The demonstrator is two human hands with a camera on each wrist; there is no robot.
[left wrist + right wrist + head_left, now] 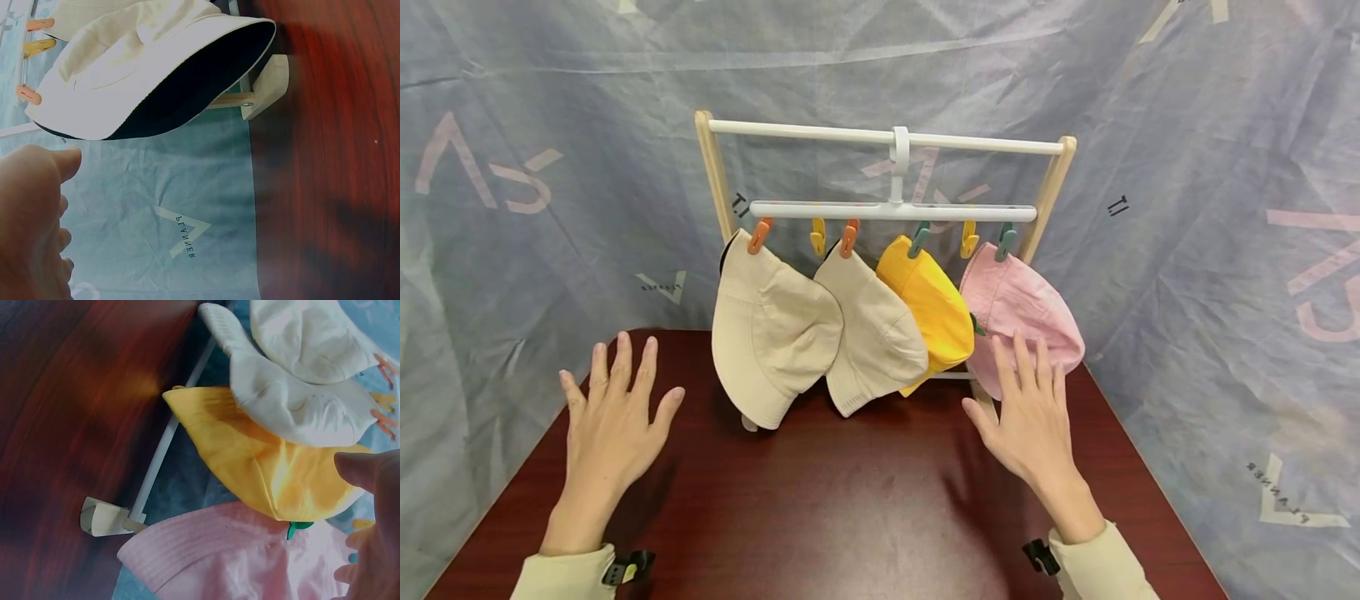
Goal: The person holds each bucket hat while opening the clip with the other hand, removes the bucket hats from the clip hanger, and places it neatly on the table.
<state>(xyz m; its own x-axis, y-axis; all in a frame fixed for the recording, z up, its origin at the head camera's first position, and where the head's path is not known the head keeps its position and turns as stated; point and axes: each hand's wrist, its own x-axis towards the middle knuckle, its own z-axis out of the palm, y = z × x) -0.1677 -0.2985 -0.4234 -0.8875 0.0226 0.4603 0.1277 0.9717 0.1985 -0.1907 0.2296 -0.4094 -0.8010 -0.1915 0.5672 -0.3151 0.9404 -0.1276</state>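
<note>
Spread fingers mark my left hand (613,421), held above the table to the left of the hats with nothing in it. My right hand (1030,417) is likewise spread and holds nothing; in the head view its fingertips overlap the pink hat (1018,304), and whether they touch cannot be told. A large cream hat (775,325) hangs at the left, its dark lining visible in the left wrist view. Beside it come a smaller cream hat (876,333) and a yellow hat (269,469) with a green leaf-like tab (299,528).
A white hanger bar (820,210) hooks over a rack with wooden side posts (1051,196). Orange, green and yellow clips (818,237) hang from the bar; the yellow ones hold nothing. The rack stands on a dark red table (850,500) before a grey cloth backdrop (587,67).
</note>
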